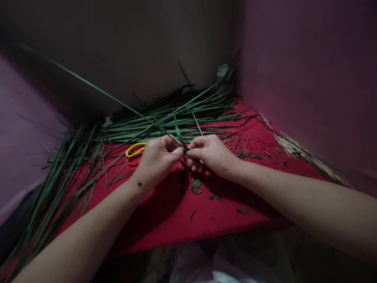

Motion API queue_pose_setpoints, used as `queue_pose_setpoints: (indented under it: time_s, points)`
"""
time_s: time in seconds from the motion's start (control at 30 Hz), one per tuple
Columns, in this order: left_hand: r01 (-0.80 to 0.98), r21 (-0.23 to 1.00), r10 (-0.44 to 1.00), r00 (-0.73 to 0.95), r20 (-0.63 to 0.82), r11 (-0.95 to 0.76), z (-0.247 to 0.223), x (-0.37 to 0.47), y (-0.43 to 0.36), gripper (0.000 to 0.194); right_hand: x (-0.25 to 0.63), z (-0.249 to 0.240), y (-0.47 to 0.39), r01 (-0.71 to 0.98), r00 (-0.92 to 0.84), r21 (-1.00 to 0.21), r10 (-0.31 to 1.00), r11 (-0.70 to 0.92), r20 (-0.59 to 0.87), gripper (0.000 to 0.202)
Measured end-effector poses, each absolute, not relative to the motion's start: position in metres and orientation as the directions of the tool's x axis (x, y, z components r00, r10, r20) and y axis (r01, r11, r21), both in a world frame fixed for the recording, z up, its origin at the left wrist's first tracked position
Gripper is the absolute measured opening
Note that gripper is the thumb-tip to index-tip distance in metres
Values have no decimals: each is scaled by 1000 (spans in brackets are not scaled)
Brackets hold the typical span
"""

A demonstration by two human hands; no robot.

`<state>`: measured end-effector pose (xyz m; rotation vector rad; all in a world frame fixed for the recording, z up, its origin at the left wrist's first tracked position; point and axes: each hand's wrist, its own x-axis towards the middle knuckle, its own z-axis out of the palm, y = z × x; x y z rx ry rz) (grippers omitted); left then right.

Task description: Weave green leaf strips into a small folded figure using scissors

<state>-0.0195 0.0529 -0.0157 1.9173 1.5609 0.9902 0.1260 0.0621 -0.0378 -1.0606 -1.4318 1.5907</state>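
Note:
Above the red cloth, my left hand and my right hand meet with fingertips almost touching. Both pinch long green leaf strips where they come together. One long strip runs from my fingers up to the far left, and shorter ends stick up between the hands. Fingers partly hide the spot where the strips join. Scissors with yellow and orange handles lie just behind my left hand, their blades out of sight.
A pile of long green leaves spreads along the back of the red cloth, with more leaves hanging over the left side. Thin pale sticks lie along the right edge. Leaf scraps are scattered in front. Walls stand behind and right.

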Motion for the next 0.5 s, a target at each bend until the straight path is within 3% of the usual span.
queue_pose_setpoints:
  time_s: [0.13, 0.5]
  points:
    - [719, 623, 938, 119, 325, -307, -19, -20, 51, 7, 126, -38, 62, -21, -395, -991, 911, -132, -113, 11]
    - [677, 643, 930, 204, 304, -359, -18, -25, 56, 8, 125, -45, 67, -60, -439, -988, 893, -139, -99, 12]
